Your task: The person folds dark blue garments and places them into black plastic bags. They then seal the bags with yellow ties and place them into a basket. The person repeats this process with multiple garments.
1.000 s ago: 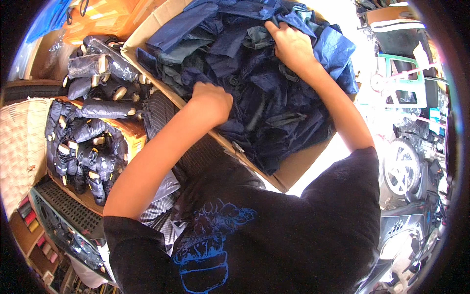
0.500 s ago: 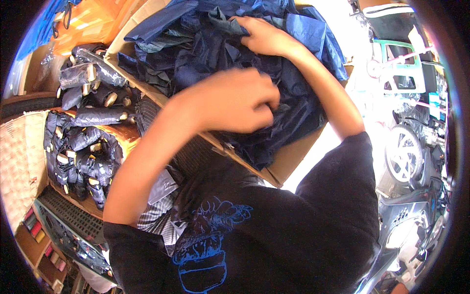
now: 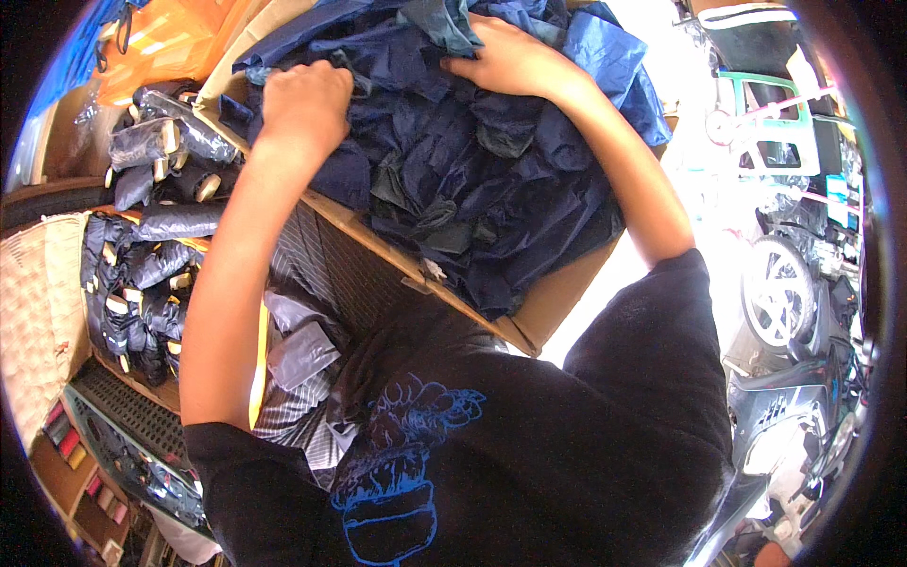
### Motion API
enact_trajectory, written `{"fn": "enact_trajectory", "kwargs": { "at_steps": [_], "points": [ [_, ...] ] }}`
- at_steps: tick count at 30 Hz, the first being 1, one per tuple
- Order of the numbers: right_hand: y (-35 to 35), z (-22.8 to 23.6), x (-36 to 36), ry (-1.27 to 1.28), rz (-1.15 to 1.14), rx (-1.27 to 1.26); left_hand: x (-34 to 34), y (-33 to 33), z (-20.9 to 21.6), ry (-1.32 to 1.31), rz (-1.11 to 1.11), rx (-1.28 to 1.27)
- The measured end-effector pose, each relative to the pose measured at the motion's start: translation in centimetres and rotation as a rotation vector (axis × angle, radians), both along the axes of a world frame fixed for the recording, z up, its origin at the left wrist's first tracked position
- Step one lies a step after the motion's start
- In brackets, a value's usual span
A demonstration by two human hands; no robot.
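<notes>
The heap of dark blue fabric filled an open cardboard box in the upper middle of our view, crumpled and piled above the rim. As far as we could judge, its long axis ran from the upper left corner of the box down toward the lower right, following the box itself; the folds pointed no single way. A lighter blue piece lay at the heap's upper right edge.

Our left hand sat at the heap's upper left, its fingers curled tight into a fist around a bunch of the cloth near the box corner. Our right hand lay on top of the heap further right, palm down, fingers bent and pressing into the fabric; whether they pinched a fold we could not tell.

Left of the box, rolled dark bundles with pale tags lay in rows on an orange surface. Below the box's near wall lay striped grey cloth. To the right, in bright light, stood a scooter wheel.
</notes>
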State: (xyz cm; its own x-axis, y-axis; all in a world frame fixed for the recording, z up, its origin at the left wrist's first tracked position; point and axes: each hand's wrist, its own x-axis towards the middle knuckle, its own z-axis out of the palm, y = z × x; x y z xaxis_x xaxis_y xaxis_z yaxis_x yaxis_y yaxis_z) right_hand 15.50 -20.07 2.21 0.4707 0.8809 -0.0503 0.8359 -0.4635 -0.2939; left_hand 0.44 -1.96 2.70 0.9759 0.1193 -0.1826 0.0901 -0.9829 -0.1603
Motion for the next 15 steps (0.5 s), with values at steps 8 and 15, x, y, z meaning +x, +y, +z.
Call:
{"fn": "enact_trajectory", "kwargs": {
  "at_steps": [8,15],
  "points": [
    [-1.4,-1.9,2.7,-0.078,-0.059,-0.160,-2.6,-5.4,3.8,-0.342,-0.327,-0.374],
    [0.8,-2.6,-0.5,-0.069,0.197,-0.219,-1.2,-10.4,-2.1,0.626,-0.549,-0.397]
  ]
}}
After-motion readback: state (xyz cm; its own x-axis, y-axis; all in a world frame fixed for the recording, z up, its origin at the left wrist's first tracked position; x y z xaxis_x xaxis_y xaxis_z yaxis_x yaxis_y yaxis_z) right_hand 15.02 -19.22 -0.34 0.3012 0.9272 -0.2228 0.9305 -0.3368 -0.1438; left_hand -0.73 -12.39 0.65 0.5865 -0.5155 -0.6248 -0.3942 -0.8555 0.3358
